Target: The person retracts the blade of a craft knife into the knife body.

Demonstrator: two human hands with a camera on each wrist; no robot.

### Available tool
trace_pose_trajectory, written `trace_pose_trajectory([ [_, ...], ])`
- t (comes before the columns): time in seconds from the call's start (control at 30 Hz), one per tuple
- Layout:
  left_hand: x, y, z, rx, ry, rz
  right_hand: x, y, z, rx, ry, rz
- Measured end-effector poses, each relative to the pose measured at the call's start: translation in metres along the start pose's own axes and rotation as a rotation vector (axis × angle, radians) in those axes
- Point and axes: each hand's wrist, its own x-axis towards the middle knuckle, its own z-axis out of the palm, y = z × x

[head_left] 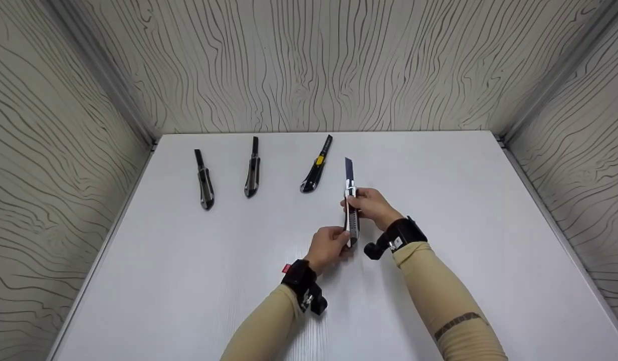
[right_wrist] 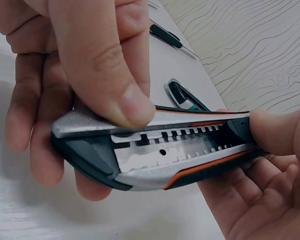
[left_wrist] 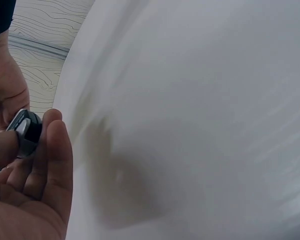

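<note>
A utility knife (head_left: 352, 220) with a grey and dark handle is held above the white table, its long dark blade (head_left: 349, 169) extended toward the back wall. Near the blade end, my right hand (head_left: 374, 204) grips the handle, thumb on its top side. My left hand (head_left: 326, 246) pinches the butt end between thumb and fingers. The right wrist view shows the handle's open slot, with a toothed metal channel (right_wrist: 165, 150) and orange trim; the blade tip is out of that view. From the left wrist, only the knife's butt end (left_wrist: 26, 131) shows.
Three more utility knives lie in a row on the table (head_left: 188, 281), left of the hands: one far left (head_left: 205, 185), one in the middle (head_left: 252, 173), and one with a yellow slider (head_left: 316, 168). Wood-grain panels (head_left: 309, 65) stand behind and at both sides.
</note>
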Motion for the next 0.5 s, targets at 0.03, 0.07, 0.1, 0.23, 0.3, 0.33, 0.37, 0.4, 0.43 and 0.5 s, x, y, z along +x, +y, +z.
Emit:
trace_pose_trajectory([
  [0.03, 0.0003, 0.0001, -0.0002, 0.01, 0.001, -0.001, -0.0001, 0.0001, 0.0, 0.001, 0.0, 0.0],
  [0.07, 0.0008, -0.0002, -0.0002, 0.019, 0.002, 0.001, -0.0005, 0.0001, -0.0001, -0.005, -0.001, 0.001],
  [0.1, 0.0012, -0.0004, -0.0004, 0.03, 0.002, 0.0, -0.0005, 0.0, -0.0002, -0.009, 0.001, 0.006],
  [0.23, 0.0015, -0.0019, -0.0013, 0.039, -0.005, 0.0, -0.0005, -0.0001, -0.0001, -0.031, 0.0, 0.018],
  [0.3, 0.0015, -0.0027, -0.0016, 0.046, -0.008, 0.001, -0.0005, -0.0003, 0.0002, -0.043, -0.004, 0.02],
  [0.33, 0.0012, -0.0027, -0.0019, 0.047, -0.008, 0.002, -0.0003, -0.0004, 0.0006, -0.044, -0.006, 0.022],
  [0.37, 0.0013, -0.0029, -0.0021, 0.05, -0.007, 0.008, -0.0002, -0.0006, 0.0009, -0.044, -0.005, 0.024],
  [0.4, 0.0013, -0.0029, -0.0024, 0.053, -0.006, 0.009, -0.0002, -0.0009, 0.0011, -0.043, -0.004, 0.027],
  [0.43, 0.0011, -0.0025, -0.0026, 0.062, -0.003, 0.011, -0.0001, -0.0009, 0.0012, -0.041, -0.006, 0.028],
  [0.5, 0.0008, -0.0015, -0.0033, 0.08, 0.006, 0.026, -0.0001, -0.0011, 0.0017, -0.032, -0.005, 0.028],
])
